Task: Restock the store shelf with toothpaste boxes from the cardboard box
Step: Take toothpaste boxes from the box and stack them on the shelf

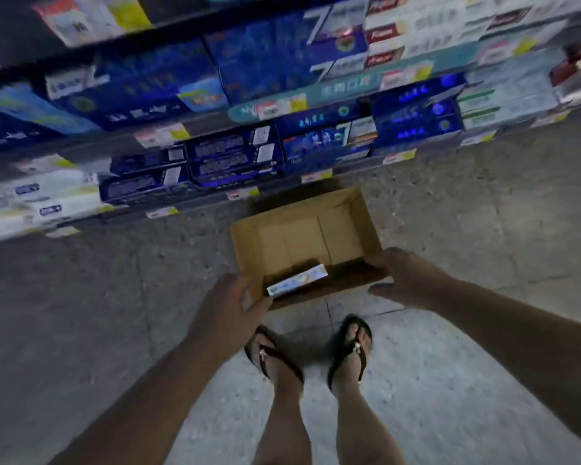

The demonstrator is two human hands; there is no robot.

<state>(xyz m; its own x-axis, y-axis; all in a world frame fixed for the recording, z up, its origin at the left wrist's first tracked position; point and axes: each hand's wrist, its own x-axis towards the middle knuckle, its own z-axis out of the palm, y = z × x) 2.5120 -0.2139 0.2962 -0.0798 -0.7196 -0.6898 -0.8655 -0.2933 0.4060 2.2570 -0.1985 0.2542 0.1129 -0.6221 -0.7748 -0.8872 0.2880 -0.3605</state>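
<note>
An open brown cardboard box (346,209) is tilted toward me in front of the store shelf (215,193). One white toothpaste box (297,280) lies at its near inner edge; the rest of the inside looks bare. My left hand (230,300) grips the box's near left corner. Along the near right edge, my right hand (403,275) holds the cardboard with the fingers curled under it. The shelf rows hold blue and white toothpaste boxes (235,156), all blurred.
Grey concrete floor (98,313) stretches left and right of the box. My two feet in dark sandals (307,350) stand just behind it. Price tags (312,176) line the shelf edges.
</note>
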